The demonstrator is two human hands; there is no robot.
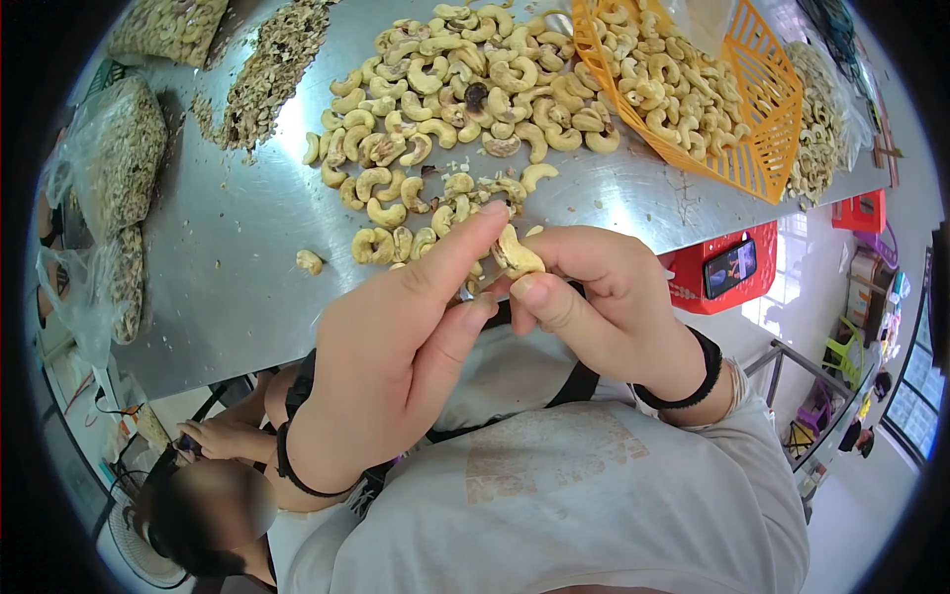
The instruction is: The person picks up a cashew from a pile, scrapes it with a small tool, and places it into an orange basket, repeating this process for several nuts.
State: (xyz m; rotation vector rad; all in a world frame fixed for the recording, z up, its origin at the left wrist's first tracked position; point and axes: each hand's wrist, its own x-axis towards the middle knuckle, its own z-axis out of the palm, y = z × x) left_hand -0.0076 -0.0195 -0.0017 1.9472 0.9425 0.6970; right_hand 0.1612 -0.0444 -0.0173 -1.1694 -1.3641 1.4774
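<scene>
In the head view, my right hand (609, 307) pinches a cashew nut (517, 255) between thumb and fingertips above the table's near edge. From the left, my left hand (396, 327) comes up against the same nut. Its index finger lies beside the nut, with the thumb below. A thin, shiny sliver like a small blade shows between those fingers, too small to name surely. Just beyond both hands spreads a loose pile of cashew nuts (435, 89), some with brown skin on them. A dark nut (476, 96) lies among them.
An orange plastic basket (767, 119) of cashews stands at the right. Skin scraps (272, 74) and filled plastic bags (129, 148) lie on the left of the metal table (247, 247). A phone (730, 268) rests on a red stool (693, 282). Another person (213, 515) sits at lower left.
</scene>
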